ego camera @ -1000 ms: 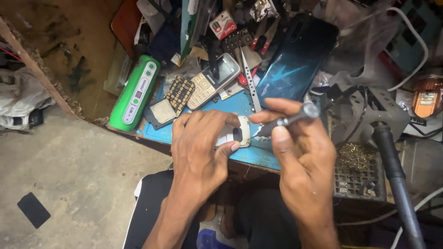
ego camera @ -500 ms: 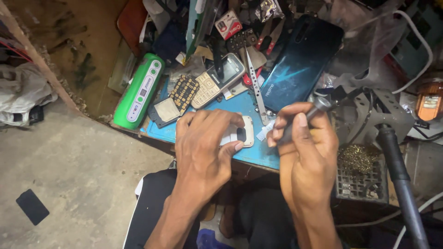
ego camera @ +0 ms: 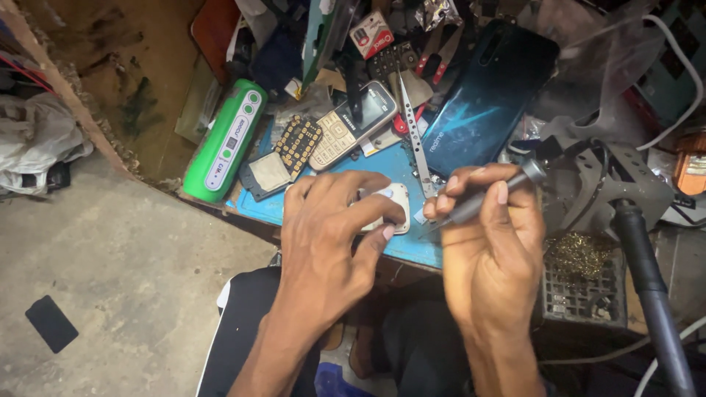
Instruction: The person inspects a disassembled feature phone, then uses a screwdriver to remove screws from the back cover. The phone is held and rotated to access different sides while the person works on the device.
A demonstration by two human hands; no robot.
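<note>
From the head camera, the left hand (ego camera: 323, 235) presses down on a small white phone part (ego camera: 390, 208), fingers clamped around it on the blue mat (ego camera: 401, 158) at the desk's near edge. The right hand (ego camera: 489, 254) grips a thin grey screwdriver (ego camera: 482, 204), its tip just beside the part. A green power bank (ego camera: 224, 140), a keypad phone (ego camera: 353, 123) and a dark teal phone back (ego camera: 489, 88) lie behind.

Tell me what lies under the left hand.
Under the left hand lies a small white phone part on the blue mat; only its right end shows. The fingers cover the rest, so its shape and state stay hidden.
</note>
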